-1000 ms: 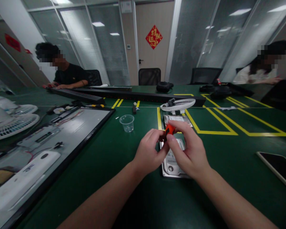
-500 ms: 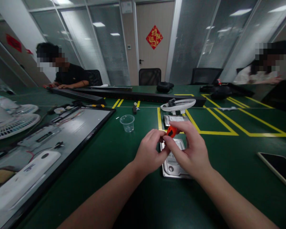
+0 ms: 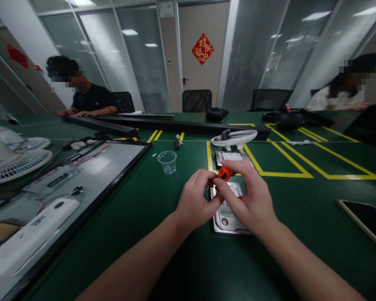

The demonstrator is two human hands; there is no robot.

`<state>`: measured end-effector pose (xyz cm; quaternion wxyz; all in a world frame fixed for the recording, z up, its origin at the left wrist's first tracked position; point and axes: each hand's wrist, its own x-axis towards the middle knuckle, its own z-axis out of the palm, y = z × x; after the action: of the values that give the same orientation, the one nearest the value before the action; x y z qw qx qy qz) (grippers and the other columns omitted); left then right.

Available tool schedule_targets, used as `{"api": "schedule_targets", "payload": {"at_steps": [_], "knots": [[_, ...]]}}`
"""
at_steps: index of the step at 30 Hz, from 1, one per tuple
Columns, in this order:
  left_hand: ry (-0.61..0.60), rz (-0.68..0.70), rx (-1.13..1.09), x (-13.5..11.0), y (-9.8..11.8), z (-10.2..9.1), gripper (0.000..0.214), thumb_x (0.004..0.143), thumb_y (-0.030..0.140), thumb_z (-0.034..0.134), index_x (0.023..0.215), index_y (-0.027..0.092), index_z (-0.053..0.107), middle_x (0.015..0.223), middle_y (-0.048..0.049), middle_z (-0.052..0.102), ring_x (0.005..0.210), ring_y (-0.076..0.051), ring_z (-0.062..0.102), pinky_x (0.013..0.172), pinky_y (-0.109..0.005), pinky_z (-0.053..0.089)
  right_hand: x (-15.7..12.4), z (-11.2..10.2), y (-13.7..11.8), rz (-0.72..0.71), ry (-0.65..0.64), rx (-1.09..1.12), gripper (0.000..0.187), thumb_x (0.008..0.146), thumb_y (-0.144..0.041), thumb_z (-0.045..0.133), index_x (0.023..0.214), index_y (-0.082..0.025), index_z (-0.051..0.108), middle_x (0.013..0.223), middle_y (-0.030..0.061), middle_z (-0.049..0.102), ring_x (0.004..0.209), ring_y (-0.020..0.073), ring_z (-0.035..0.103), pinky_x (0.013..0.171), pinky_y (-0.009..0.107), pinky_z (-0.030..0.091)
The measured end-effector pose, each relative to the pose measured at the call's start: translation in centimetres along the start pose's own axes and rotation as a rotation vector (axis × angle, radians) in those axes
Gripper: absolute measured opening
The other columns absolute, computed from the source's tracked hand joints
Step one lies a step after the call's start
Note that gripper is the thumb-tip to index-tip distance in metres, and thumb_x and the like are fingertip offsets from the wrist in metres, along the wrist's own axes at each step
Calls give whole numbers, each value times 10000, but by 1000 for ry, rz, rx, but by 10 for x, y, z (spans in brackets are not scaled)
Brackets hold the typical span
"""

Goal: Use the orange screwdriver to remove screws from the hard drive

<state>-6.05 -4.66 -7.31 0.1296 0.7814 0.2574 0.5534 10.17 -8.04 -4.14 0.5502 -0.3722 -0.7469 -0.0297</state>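
Note:
My left hand (image 3: 196, 200) and my right hand (image 3: 248, 196) meet over a silver hard drive (image 3: 228, 215) that lies flat on the green table. Both hands are closed around a small orange-handled screwdriver (image 3: 224, 172), whose orange top shows between the fingertips. Its tip is hidden by my fingers. A second hard drive (image 3: 230, 156) lies just beyond, under a white fan grille (image 3: 235, 136). A clear plastic cup (image 3: 167, 161) stands to the left of my hands.
A large opened flat panel (image 3: 65, 188) with boards and cables fills the left side. White fan parts (image 3: 15, 161) sit at far left. A dark tablet (image 3: 368, 219) lies at right. Long black bars (image 3: 163, 124) cross the back. Two people sit at the far corners.
My hands have shifted slightly; the orange handle tilted a little between my fingers. Everything else stays put.

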Motion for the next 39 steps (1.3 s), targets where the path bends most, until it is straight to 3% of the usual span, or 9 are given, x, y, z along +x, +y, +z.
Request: {"api": "schedule_targets", "payload": {"at_steps": [8,14,18,23,27,31,34,39], "knots": [[-59,7,10,2,2,-2,49,983,174,593,966,206,561,878,-29,622,815,-182,589,740,-319,482,-1,0,-6,28,-71,77,427,1050,-181,554,1468,-266,569,1289,104,724,1163,267,696,983,474,587],[6,-22,-2,-2,-1,0,311,860,156,707,1133,205,567,995,-33,660,848,-174,616,764,-303,513,0,1,-1,-3,-9,10,407,985,-187,692,1378,-264,618,1138,71,710,1027,247,681,915,446,584],[-32,-16,-19,-1,-1,1,223,895,136,670,1081,208,570,961,-26,653,839,-170,617,756,-296,511,1,0,-1,0,10,4,397,975,-203,712,1359,-261,631,1133,71,701,1038,251,681,908,446,587],[-92,-25,-31,1,0,-1,30,1008,189,579,1024,207,561,933,-47,649,846,-191,614,754,-328,499,-1,-1,-4,17,-58,65,450,1031,-199,592,1474,-275,575,1302,99,719,1161,277,693,1003,492,583],[-83,-19,-16,0,0,-2,35,997,182,574,1012,208,556,932,-49,644,851,-195,614,758,-337,499,-2,0,-4,25,-63,60,452,1034,-183,578,1477,-274,571,1278,91,725,1133,262,697,978,465,589],[6,-47,-17,-1,0,0,233,904,181,687,1095,218,559,960,-25,647,836,-175,622,748,-308,519,-1,1,-2,16,-22,13,414,996,-197,662,1397,-280,606,1160,71,714,1040,256,685,921,461,584],[10,-38,-18,0,0,0,205,903,164,683,1055,219,557,947,-16,642,826,-164,621,738,-287,518,0,0,-2,11,3,-4,394,975,-200,709,1352,-275,623,1108,64,698,1013,252,674,897,456,578],[-50,-37,-48,2,1,-2,110,965,169,632,1042,209,565,931,-25,643,824,-166,613,747,-299,508,-2,0,-2,24,-42,42,432,1028,-192,618,1451,-273,580,1255,91,707,1135,260,678,988,474,572]]}}
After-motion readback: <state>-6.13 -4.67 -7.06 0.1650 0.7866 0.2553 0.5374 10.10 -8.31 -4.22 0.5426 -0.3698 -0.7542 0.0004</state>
